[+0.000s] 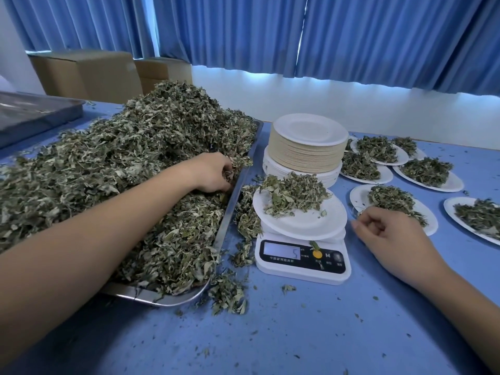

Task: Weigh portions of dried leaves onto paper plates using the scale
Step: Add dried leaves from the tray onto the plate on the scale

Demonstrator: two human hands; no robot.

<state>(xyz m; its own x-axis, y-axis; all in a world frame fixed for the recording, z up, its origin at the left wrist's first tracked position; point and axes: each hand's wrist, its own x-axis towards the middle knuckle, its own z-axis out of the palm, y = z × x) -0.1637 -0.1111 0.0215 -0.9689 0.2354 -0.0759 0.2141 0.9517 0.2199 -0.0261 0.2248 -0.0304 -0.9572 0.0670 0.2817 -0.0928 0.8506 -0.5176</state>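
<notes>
1. Reaching across the heap, the left hand (213, 173) curls its fingers into the dried leaves (121, 158) at the right edge of the tray (232, 209) and closes on a small pinch. Drawing from the edge nearest the scale keeps the carry short.
2. The right hand (389, 234) rests on the tabletop (297, 320) just right of the scale (303, 269), its fingers loosely curled with nothing visible in them. It is judged idle, placed to lift the plate away once the weight is right.
3. The paper plate (305, 226) sits on the scale's platform, apparently slightly tilted and overhanging it all round, so the plate rather than the platform catches the leaves. Its portion (295, 193) is heaped toward the far-left side, next to the tray.
4. The display (281, 250) faces the person and is not covered by the plate. Its digits are blurred, possibly a single 5.
5. The leaves are grey-green, crumpled and light-looking, with pale undersides and thin stems. They cling in loose tufts, so adjusting by pinches seems apt. Spilled leaves (246, 220) lie between tray and scale.
6. A stack of empty plates (308, 142) stands just behind the scale, within reach. Filled plates (430, 171) lie spread to the right, well apart from the heap. The task is judged partway done.
</notes>
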